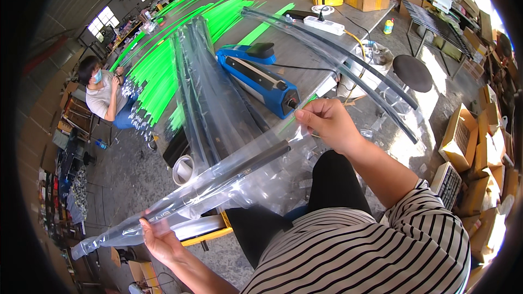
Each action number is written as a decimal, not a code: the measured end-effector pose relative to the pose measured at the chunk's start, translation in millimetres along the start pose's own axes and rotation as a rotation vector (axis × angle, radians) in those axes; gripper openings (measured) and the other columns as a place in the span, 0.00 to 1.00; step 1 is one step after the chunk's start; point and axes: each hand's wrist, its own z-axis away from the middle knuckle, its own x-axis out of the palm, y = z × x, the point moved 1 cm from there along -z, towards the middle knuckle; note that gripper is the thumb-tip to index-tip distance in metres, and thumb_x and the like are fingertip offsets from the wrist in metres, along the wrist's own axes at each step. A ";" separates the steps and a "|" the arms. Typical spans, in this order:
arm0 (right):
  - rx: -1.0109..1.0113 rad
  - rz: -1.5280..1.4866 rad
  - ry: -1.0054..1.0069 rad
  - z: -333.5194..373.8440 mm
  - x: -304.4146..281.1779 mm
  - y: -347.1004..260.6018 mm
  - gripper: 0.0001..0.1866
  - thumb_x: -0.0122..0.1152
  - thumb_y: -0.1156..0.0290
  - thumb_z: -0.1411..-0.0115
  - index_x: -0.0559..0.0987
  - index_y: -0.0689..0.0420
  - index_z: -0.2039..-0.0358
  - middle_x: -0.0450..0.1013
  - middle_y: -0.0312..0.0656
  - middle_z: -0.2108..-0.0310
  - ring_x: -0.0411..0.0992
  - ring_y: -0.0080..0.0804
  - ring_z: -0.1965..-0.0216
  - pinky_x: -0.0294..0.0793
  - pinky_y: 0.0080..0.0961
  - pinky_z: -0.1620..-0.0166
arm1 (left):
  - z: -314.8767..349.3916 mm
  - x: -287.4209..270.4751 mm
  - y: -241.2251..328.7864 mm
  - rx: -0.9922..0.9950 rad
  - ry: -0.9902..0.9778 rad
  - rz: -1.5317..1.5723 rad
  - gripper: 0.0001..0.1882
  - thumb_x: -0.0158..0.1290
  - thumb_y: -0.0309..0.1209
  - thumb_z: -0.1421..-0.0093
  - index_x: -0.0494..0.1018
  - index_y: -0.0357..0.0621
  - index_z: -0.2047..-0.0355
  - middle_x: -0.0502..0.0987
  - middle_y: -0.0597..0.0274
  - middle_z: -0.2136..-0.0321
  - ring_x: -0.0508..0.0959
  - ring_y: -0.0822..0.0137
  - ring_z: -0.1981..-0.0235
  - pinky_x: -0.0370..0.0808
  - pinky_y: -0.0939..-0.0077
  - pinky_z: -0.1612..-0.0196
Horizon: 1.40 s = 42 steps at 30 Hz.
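Observation:
A long clear plastic sleeve (190, 193) slants across in front of me, with a dark strip (267, 155) inside it. My left hand (160, 241) is closed around the sleeve toward its lower left end. At the upper right end, my right hand (327, 122) pinches the plastic between thumb and fingers. Just beyond that hand a blue heat sealer (272, 98) lies on the table, its blue arm with a black pad (260, 50) raised. Left of the sealer, several more clear sleeves with dark strips (210, 92) hang over the table's near edge.
Bright green strips (155, 84) cover the table's left side, where a masked person (103, 90) sits. Sleeved strips (348, 68) overhang the right edge near a white power strip (324, 25) and a black stool (412, 73). Cardboard boxes (458, 137) line the right.

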 end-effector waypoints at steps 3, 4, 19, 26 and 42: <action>-0.087 -0.125 0.156 -5.3 -5.4 4.2 0.09 0.55 0.70 0.45 0.74 0.63 0.76 0.70 0.36 0.80 0.67 0.17 0.79 0.67 0.14 0.73 | -0.3 -2.7 -0.7 -0.005 0.052 -0.016 0.12 0.52 0.30 0.47 0.70 0.37 0.65 0.73 0.58 0.66 0.72 0.66 0.62 0.68 0.69 0.53; -0.131 -0.078 0.180 -4.8 -6.6 2.5 0.09 0.54 0.70 0.45 0.74 0.64 0.76 0.70 0.36 0.80 0.67 0.17 0.78 0.66 0.14 0.73 | -0.2 -3.9 -0.2 -0.009 0.068 -0.021 0.11 0.52 0.30 0.47 0.71 0.37 0.65 0.73 0.58 0.66 0.72 0.66 0.62 0.68 0.69 0.53; -0.247 0.134 -0.118 25.9 41.6 -10.8 0.05 0.59 0.76 0.52 0.74 0.64 0.79 0.70 0.37 0.83 0.67 0.18 0.79 0.65 0.14 0.75 | 22.3 -43.7 141.4 0.010 -0.010 -0.749 0.12 0.55 0.22 0.56 0.70 0.33 0.69 0.75 0.55 0.79 0.76 0.63 0.77 0.73 0.74 0.72; -0.333 0.277 -0.508 30.7 95.2 -52.0 0.09 0.60 0.70 0.51 0.76 0.64 0.73 0.74 0.44 0.77 0.74 0.27 0.75 0.71 0.18 0.71 | 48.4 -54.9 96.6 -0.458 -0.470 -0.810 0.08 0.54 0.20 0.51 0.73 0.35 0.68 0.76 0.58 0.70 0.75 0.66 0.66 0.70 0.72 0.60; -0.090 -0.418 -0.450 27.3 119.7 -55.5 0.08 0.51 0.72 0.45 0.74 0.64 0.71 0.74 0.47 0.73 0.74 0.34 0.69 0.76 0.26 0.66 | 44.3 53.4 47.6 -0.132 -0.947 -1.268 0.17 0.58 0.29 0.54 0.72 0.38 0.63 0.76 0.54 0.73 0.77 0.63 0.72 0.71 0.75 0.68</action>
